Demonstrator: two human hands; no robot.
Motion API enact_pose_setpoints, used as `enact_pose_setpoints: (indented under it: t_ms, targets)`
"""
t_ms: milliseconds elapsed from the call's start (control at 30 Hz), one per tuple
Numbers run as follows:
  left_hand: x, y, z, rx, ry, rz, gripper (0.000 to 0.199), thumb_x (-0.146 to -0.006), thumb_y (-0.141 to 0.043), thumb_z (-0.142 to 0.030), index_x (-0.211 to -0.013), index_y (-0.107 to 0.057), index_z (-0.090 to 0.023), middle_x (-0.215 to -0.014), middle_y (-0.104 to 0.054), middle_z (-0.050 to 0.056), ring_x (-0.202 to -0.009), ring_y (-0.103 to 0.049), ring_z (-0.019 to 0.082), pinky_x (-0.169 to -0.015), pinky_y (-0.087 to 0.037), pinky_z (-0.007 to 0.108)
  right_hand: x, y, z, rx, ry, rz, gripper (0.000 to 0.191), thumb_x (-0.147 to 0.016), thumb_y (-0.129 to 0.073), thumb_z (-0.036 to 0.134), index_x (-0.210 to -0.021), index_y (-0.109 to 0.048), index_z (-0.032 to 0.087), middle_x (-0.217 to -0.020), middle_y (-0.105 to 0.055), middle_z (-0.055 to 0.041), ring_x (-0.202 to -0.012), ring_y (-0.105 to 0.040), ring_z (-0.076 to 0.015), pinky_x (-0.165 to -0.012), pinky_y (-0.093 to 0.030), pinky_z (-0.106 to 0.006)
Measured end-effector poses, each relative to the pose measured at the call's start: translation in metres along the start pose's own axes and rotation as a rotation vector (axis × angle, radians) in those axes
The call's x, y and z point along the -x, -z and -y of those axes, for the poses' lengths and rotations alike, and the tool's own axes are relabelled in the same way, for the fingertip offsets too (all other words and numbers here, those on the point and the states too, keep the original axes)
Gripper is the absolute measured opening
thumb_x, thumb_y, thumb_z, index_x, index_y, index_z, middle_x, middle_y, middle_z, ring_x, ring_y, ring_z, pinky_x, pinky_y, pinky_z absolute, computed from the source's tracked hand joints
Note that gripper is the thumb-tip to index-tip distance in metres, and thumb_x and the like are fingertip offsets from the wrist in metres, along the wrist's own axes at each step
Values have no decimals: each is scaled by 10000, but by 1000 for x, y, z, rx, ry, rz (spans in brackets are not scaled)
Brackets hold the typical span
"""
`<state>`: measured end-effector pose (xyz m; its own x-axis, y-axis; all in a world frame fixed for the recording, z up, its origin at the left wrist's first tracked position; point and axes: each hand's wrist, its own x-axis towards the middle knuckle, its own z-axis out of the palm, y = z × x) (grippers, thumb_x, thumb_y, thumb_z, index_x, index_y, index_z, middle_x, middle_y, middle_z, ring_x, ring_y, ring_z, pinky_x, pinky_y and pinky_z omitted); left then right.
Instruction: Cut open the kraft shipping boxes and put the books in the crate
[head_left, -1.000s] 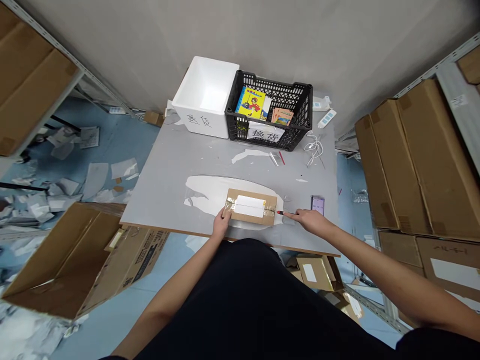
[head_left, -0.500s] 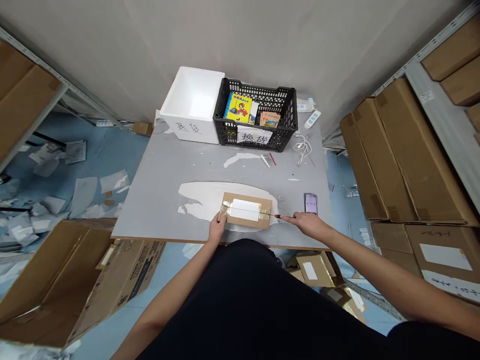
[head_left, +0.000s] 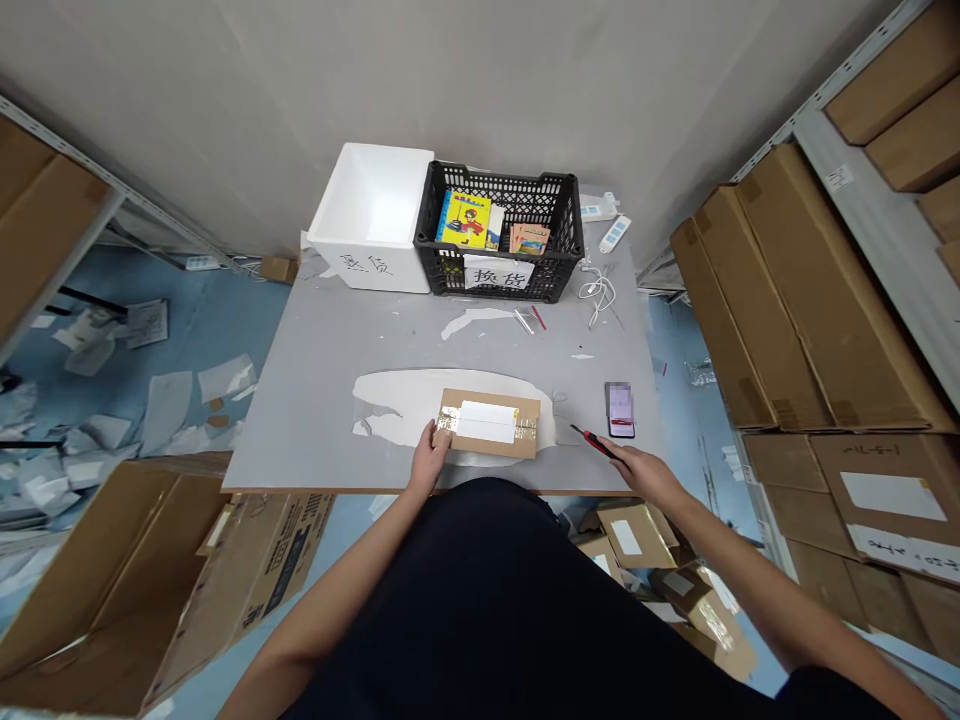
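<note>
Left hand [head_left: 429, 458]: fingers together, pressed on cardboard parcel [head_left: 487, 445] near edge | right hand [head_left: 645, 475]: pinching red box cutter [head_left: 592, 441]

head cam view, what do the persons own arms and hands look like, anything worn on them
The left hand and right hand are bare, with no gloves, and the forearms are uncovered. No watch or bracelet shows at either wrist. A black top covers the torso.

换货 on paper sign [head_left: 499, 273], likely 退货 (handwritten) on foam box [head_left: 367, 235]
</note>
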<state>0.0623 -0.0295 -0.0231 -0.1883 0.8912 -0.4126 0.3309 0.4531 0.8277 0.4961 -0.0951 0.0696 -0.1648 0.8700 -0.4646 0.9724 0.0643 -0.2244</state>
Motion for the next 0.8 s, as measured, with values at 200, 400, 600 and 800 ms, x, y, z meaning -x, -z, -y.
enact_pose_setpoints:
  t_ms: [200, 400, 600, 800]
  targets:
    - [-21, 13, -24, -451, -463, 108, 752, -818, -618, -452, -1469, -336, -204, -1564, -261, 127, -1451, -208, 298, -1175, -192, 442, -20, -48, 48, -703, -240, -182, 574, -895, -422, 338, -1466, -363, 323, -1044, -696, -21, -657, -643, -149, -653, -542, -296]
    - [-48, 1, -64, -717, -734, 453, 769, -711, -741, -453, -1390, -466, -218, -1543, -309, 142, -1456, -175, 335, -1182, -52, 482, -34, -85, 84, -1170, -353, -209, 677, -846, -452, 439, -1488, -322, 264, -912, -646, -16, -593, -598, -124, -532, -540, -268]
    - [-56, -11, -67, -767, -734, 442, 844, -678, -770, -456, -1412, -437, -209, -1515, -353, 167, -1436, -215, 361, -1176, -36, 484, -50, -95, 99, -1415, -339, -277, 737, -820, -523, 498, -1480, -333, 230, -897, -633, -25, -784, -653, -171, -705, -587, -342]
    - [-57, -2, -67, -927, -716, 342, 652, -823, -630, -410, -1415, -423, -230, -1476, -406, 146, -1401, -292, 345, -1162, -143, 506, -78, -97, 121, -1548, -283, -407, 774, -812, -575, 524, -1479, -337, 212, -1082, -657, -86, -915, -637, -213, -750, -568, -366]
